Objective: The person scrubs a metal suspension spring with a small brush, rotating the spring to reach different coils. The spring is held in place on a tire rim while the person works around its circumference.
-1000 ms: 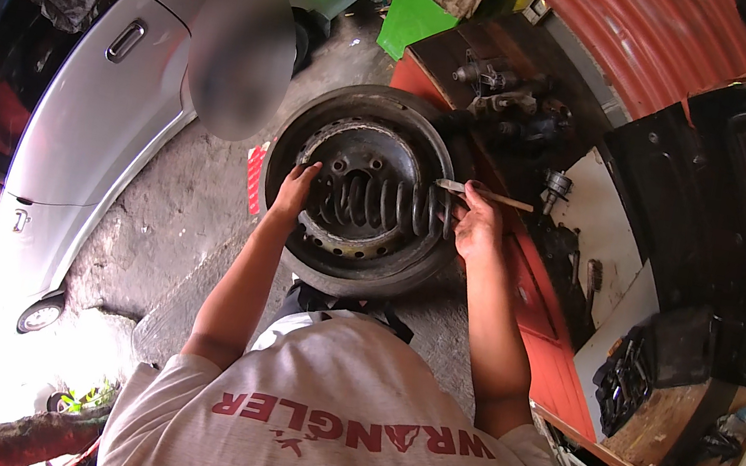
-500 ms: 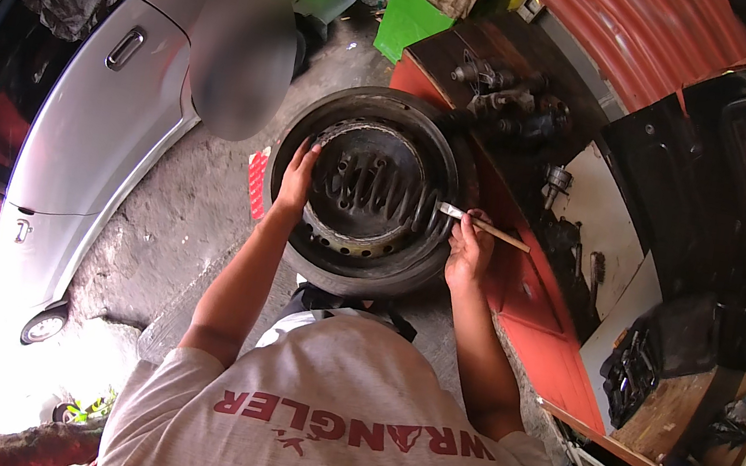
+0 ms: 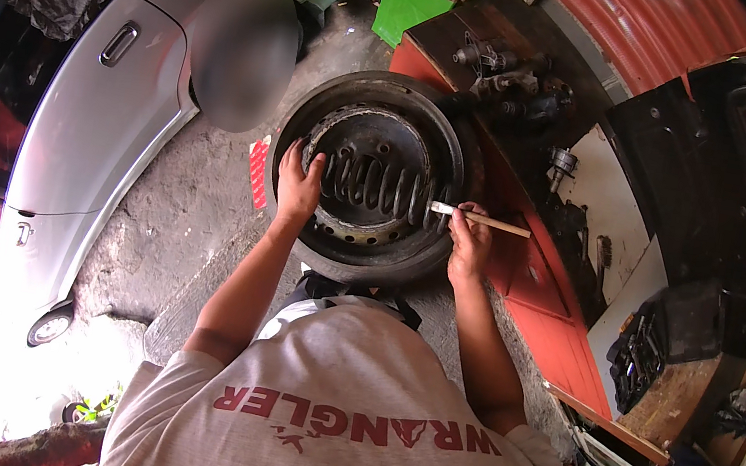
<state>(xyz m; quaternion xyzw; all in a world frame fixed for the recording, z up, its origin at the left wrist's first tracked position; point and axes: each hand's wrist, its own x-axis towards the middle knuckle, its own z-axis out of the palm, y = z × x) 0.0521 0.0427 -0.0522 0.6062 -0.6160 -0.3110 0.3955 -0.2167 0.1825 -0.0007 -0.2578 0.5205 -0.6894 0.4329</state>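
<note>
Counts: 1 wheel with tyre (image 3: 359,260), centre. 1 coil spring (image 3: 375,187) lying in it. 1 paintbrush (image 3: 478,218), right of spring. 2 hands: left hand (image 3: 299,187), right hand (image 3: 468,248). 1 silver car (image 3: 84,148), left. 1 green box (image 3: 410,0), far.

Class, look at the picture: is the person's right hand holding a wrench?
No. The right hand holds a small paintbrush with a pale wooden handle, its bristles against the coil spring.

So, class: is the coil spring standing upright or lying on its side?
On its side: the coil spring lies across the wheel rim, coils side by side.
</note>
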